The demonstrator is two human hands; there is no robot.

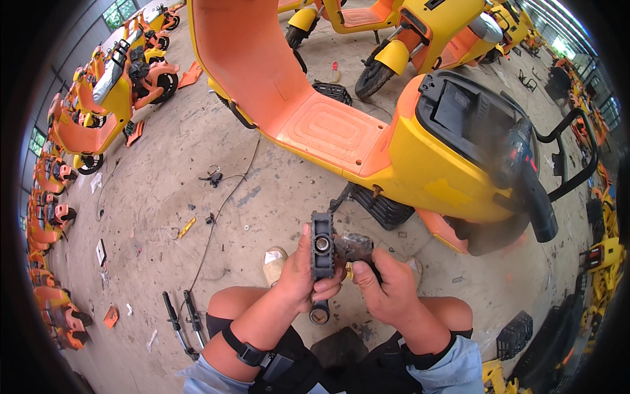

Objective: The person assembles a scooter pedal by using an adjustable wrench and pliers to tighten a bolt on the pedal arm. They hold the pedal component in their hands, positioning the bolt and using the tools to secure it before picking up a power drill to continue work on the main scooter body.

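Over my lap, my left hand (303,276) is closed around a dark grey ribbed bracket (322,244). The bracket stands upright, with a metal-lined hole in its face; a round dark ring end (319,313) shows below my fingers. Just right of it, my right hand (387,282) grips a dark, worn, rounded piece (355,247) between thumb and fingers. Its left end meets or nearly meets the bracket. A small yellow bit (349,270) shows by my right thumb; what it belongs to is hidden.
A yellow and orange scooter (433,171) stands ahead, seat area open, a cordless drill (515,154) on its rear. Two shock absorbers (184,322) lie at my left. A cable (220,217) crosses the floor. More scooters (105,105) line the left side; yellow parts (600,276) lie right.
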